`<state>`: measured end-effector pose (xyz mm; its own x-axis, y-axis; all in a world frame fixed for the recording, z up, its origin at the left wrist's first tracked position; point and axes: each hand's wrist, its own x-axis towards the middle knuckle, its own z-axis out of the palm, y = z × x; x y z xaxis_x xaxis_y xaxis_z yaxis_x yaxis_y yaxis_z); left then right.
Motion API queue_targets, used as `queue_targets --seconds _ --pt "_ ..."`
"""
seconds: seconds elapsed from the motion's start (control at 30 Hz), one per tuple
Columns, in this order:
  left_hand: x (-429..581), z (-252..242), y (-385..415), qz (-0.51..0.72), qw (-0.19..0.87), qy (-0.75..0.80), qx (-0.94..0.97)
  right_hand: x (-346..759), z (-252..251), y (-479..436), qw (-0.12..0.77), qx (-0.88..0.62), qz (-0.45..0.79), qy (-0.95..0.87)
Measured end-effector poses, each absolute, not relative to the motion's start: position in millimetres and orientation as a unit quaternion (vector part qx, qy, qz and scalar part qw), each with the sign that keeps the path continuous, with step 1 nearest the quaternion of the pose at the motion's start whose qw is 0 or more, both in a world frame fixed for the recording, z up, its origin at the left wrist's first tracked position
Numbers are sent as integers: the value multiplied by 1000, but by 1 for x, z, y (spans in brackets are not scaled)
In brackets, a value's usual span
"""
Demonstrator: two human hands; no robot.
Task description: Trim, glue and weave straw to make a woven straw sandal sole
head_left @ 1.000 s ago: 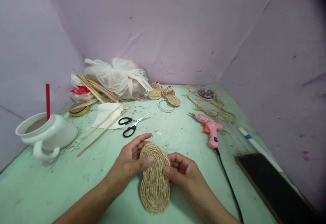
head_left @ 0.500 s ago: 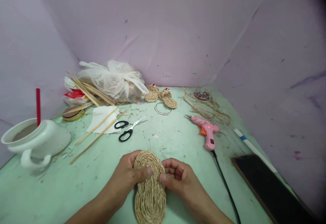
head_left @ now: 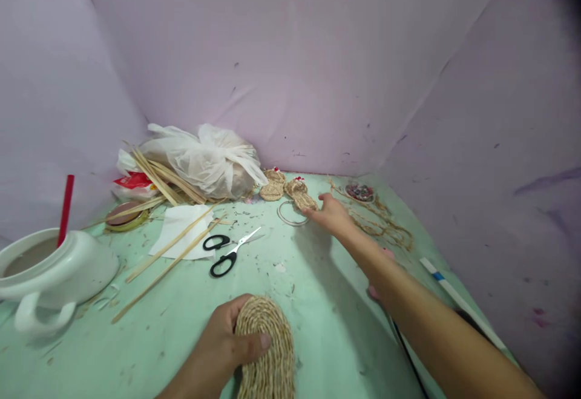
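Note:
My left hand (head_left: 238,338) grips a woven straw sole (head_left: 267,369), thumb across its coiled top, near the front of the table; the sole's lower end runs out of view. Stretched far forward, my right hand (head_left: 329,212) is at a small straw slipper (head_left: 297,192) trimmed with red beads. Its thumb and fingers are apart beside the slipper's near end; whether they touch it I cannot tell. A second small slipper (head_left: 272,188) lies to the left. Just in front is a pale ring (head_left: 290,222).
Black-handled scissors (head_left: 231,257) lie mid-table. My right forearm mostly hides a pink glue gun (head_left: 373,293). Braided cord (head_left: 385,232) and a dish of beads (head_left: 359,192) are back right. At left stand a white pot (head_left: 86,260), straw strips (head_left: 167,266) and a plastic bag (head_left: 213,163).
My right hand has left the straw sole and reached forward to the small slippers. The left hand keeps hold of the sole. The view has tilted up slightly.

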<state>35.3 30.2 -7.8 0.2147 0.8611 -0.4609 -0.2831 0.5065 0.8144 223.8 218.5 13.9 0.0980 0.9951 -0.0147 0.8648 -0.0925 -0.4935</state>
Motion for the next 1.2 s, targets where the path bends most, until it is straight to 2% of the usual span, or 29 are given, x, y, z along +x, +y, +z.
queue_targets --seconds 0.17,0.33,0.57,0.7,0.87,1.0,1.1,1.2 --pt "33 -13 34 395 720 472 319 206 -2 246 165 -719 155 -657" --pt "31 -16 35 396 727 461 319 213 2 242 201 -719 153 -648" --pt "29 -14 33 415 723 471 287 229 1 129 253 -709 118 -648" --pt "27 -8 33 416 728 479 262 238 -21 58 204 -707 68 -674" --pt "28 -6 34 406 727 495 248 247 -35 32 174 -699 47 -692" --pt "28 -5 34 410 718 505 248 250 -32 36 230 -670 44 -704" --pt "27 -4 34 414 709 513 253 253 -28 34 326 -618 67 -713" --pt "29 -5 34 413 703 516 264 250 -24 28 414 -564 183 -691"
